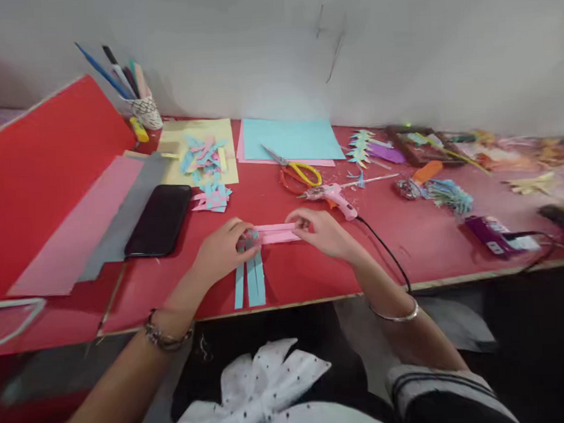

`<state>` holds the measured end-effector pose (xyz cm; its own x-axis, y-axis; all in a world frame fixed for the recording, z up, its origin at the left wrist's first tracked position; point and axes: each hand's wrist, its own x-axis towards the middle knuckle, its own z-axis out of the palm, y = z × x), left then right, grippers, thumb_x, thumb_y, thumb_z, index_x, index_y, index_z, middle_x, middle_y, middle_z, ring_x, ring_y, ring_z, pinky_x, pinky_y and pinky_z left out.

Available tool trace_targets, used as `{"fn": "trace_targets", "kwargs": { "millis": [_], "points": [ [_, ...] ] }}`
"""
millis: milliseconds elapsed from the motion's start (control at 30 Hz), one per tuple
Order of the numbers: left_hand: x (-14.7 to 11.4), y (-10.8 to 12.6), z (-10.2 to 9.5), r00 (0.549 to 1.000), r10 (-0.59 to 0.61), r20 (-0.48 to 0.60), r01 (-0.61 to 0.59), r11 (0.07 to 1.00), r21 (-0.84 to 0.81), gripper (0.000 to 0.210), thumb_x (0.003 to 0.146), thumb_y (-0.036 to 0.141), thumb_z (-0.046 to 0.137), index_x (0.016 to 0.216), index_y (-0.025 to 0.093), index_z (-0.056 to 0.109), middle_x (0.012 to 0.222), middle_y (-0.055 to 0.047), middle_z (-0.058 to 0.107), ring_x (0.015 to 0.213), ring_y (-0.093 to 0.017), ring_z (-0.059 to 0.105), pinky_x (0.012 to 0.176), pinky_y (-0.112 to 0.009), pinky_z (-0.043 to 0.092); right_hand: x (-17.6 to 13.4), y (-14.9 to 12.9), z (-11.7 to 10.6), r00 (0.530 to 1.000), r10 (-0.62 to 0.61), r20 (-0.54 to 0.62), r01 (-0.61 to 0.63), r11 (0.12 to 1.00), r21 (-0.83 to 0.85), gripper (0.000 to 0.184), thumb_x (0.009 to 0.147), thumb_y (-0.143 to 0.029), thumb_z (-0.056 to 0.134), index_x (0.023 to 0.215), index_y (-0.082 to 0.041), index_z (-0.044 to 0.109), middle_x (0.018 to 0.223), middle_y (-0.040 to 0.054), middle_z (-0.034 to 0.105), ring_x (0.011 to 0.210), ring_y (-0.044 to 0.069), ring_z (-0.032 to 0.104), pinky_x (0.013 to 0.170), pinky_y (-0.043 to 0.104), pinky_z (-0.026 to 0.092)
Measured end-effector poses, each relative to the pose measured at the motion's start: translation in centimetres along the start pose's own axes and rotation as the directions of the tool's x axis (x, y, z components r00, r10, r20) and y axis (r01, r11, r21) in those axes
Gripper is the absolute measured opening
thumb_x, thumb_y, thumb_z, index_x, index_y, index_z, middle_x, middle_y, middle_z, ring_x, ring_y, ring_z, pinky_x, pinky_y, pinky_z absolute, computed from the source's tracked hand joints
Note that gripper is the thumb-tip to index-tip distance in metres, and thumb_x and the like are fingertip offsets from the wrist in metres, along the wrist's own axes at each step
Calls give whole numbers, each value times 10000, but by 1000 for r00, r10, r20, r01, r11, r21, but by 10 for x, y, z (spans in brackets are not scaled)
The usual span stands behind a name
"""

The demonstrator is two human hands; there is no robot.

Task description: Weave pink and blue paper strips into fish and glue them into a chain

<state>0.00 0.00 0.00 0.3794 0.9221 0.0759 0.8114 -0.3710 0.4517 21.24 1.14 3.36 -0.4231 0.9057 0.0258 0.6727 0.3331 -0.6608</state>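
Pink paper strips (pixel 277 234) run sideways between my two hands at the middle of the red counter (pixel 308 279), near its front edge. My right hand (pixel 327 231) has its thumb and fingers drawn together on the strips' right end; my left hand (pixel 222 248) closes over the left end, where blue paper strips (pixel 256 281) cross and extend toward the front edge. Just beyond the right hand lies a pink glue gun (pixel 340 199), nozzle to the left, its black cord (pixel 386 250) curving down to the counter's edge. Behind it rest scissors (pixel 283 163) with yellow and red handles, partly over a light blue sheet (pixel 297 133). Beyond my left hand is a woven pink-and-blue piece (pixel 215 197), with a black phone (pixel 159 220) to its left. Farther back, a pile of paper scraps (pixel 205 157) sits on a pale yellow sheet (pixel 172 134). A pen cup (pixel 147 112) stands by the wall; a red board (pixel 60 177) occupies the far left.
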Motion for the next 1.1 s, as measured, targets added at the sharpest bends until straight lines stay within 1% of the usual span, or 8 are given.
{"fn": "trace_targets", "kwargs": {
  "millis": [133, 233, 333, 467, 700, 900, 1100],
  "points": [
    [-3, 3, 1, 999, 42, 6, -43, 994, 97, 347, 736, 350, 584, 1022, 168, 509, 962, -64, 568, 835, -201, 584, 684, -281, 455, -5, 2, 2, 998, 26, -53, -32, 993, -110, 142, 741, -138, 510, 857, -156, 590, 674, -6, 599, 656, 125, 538, 695, 271, 307],
    [-4, 5, 1, 998, 57, 8, -58, 990, 128, 363, 729, 343, 600, 1035, 176, 497, 959, -63, 567, 865, -211, 577, 708, -290, 456, -9, 2, 6, 994, 62, -90, -78, 980, -185, 152, 755, -144, 521, 889, -167, 590, 716, 0, 628, 676, 133, 553, 738, 302, 259],
    [-5, 5, 2, 999, 54, 0, -53, 990, 133, 352, 732, 338, 602, 1028, 175, 503, 953, -64, 564, 906, -225, 566, 710, -296, 461, -11, 0, 11, 991, 91, -94, -113, 961, -254, 178, 774, -120, 491, 923, -162, 578, 796, 27, 653, 721, 148, 570, 751, 313, 226],
    [-7, 4, 5, 998, 67, -17, -64, 989, 132, 336, 746, 345, 586, 1024, 172, 507, 960, -70, 562, 922, -230, 562, 719, -302, 462, -12, -3, 15, 988, 118, -100, -147, 918, -367, 191, 785, -97, 451, 924, -151, 569, 868, 61, 665, 796, 181, 582, 756, 321, 199],
    [-8, 2, 8, 997, 75, -32, -70, 988, 137, 319, 755, 343, 575, 1020, 176, 516, 969, -72, 564, 933, -230, 561, 716, -297, 464, -13, -6, 19, 984, 172, -56, -176, 846, -504, 230, 814, -111, 400, 990, -164, 539, 908, 63, 661, 829, 186, 572, 735, 308, 180],
    [-9, 2, 8, 996, 77, -33, -71, 987, 145, 332, 745, 333, 593, 1026, 172, 518, 978, -75, 566, 941, -234, 559, 719, -302, 464, -11, -11, 20, 977, 209, -37, -194, 809, -555, 234, 805, -66, 369, 931, -145, 550, 903, 90, 656, 805, 192, 554, 720, 315, 173],
    [-9, 2, 8, 997, 77, -26, -72, 987, 144, 326, 746, 335, 597, 1019, 174, 520, 969, -73, 564, 930, -228, 561, 707, -293, 462, -11, -10, 23, 979, 201, -37, -185, 790, -585, 241, 809, -46, 356, 914, -149, 547, 884, 81, 649, 773, 179, 535, 707, 307, 175]
  ]
}}
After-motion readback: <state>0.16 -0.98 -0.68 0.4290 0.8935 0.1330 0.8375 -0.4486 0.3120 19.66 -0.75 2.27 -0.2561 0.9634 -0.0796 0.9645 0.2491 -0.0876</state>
